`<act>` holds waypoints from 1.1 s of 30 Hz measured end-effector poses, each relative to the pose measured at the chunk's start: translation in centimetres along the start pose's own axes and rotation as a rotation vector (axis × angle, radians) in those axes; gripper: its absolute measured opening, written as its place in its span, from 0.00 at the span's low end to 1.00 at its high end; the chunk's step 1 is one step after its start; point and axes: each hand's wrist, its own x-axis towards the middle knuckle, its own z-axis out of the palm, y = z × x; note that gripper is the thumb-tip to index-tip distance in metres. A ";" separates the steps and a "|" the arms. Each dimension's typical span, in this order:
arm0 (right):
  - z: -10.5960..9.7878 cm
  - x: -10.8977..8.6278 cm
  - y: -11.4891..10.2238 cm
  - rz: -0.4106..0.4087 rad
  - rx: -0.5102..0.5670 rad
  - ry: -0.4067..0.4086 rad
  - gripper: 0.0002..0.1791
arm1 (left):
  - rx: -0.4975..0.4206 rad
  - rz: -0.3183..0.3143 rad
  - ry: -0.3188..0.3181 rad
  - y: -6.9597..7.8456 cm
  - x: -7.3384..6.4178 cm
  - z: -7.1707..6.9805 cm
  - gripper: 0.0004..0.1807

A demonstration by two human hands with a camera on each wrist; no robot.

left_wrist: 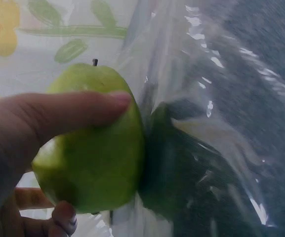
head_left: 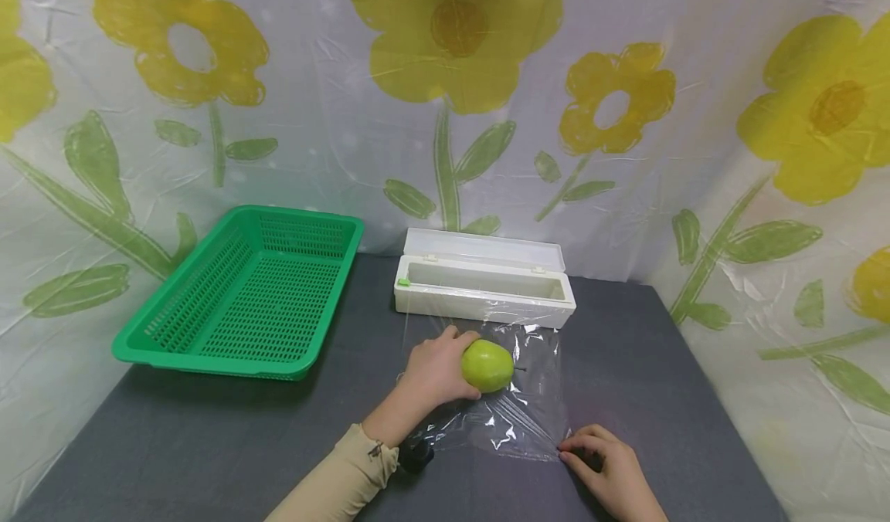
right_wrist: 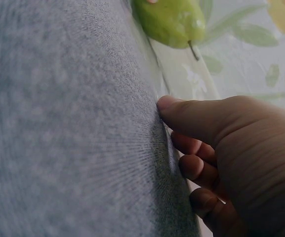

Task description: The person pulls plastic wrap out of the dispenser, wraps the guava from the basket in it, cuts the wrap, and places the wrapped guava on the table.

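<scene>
My left hand [head_left: 434, 369] grips a green pear [head_left: 487, 366] from its left side, the thumb laid across the skin in the left wrist view. The pear lies on its side over a sheet of clear plastic wrap [head_left: 538, 414], its stem pointing right. With thumb and fingertips my right hand [head_left: 610, 469] pinches the sheet's near right corner, down close to the dark tabletop. Creases run through the film from that corner toward the pear. The far end of the sheet reaches the front of a white wrap dispenser box [head_left: 480, 307].
The dispenser's lid [head_left: 487, 249] stands raised at the back, and a small green slider [head_left: 403, 282] sits on its left end. A green perforated basket [head_left: 271, 306] stands at the left. Flower-printed sheeting [head_left: 313, 144] surrounds the dark table [head_left: 667, 391].
</scene>
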 end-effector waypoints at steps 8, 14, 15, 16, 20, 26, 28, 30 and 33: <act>0.1 -0.1 0.2 -0.098 -0.011 0.044 0.19 | 0.012 0.016 -0.008 -0.4 0.1 0.8 0.53; 0.1 -0.1 0.2 -0.112 -0.009 0.045 0.18 | 0.065 0.033 -0.013 -0.1 0.0 0.7 0.55; 0.1 -0.1 0.2 -0.107 -0.008 0.044 0.18 | 0.070 0.032 -0.013 -0.1 0.0 0.7 0.55; 0.1 -0.1 0.3 -0.103 -0.008 0.042 0.18 | 0.072 0.029 -0.014 0.0 -0.1 0.6 0.55; 0.1 -0.1 0.2 -0.092 -0.011 0.035 0.18 | 0.076 0.019 -0.017 0.2 -0.1 0.6 0.56; 0.1 0.0 0.3 -0.081 -0.025 0.031 0.19 | 0.070 0.016 -0.009 0.2 -0.4 0.6 0.56; 0.1 0.0 0.2 -0.069 -0.028 0.026 0.19 | 0.066 0.013 -0.011 0.3 -0.5 0.5 0.56; 0.1 0.0 0.3 -0.064 -0.030 0.022 0.20 | 0.063 0.008 -0.014 0.3 -0.6 0.4 0.57; 0.1 0.0 0.3 -0.060 -0.033 0.019 0.20 | 0.061 0.004 -0.016 0.4 -0.7 0.4 0.58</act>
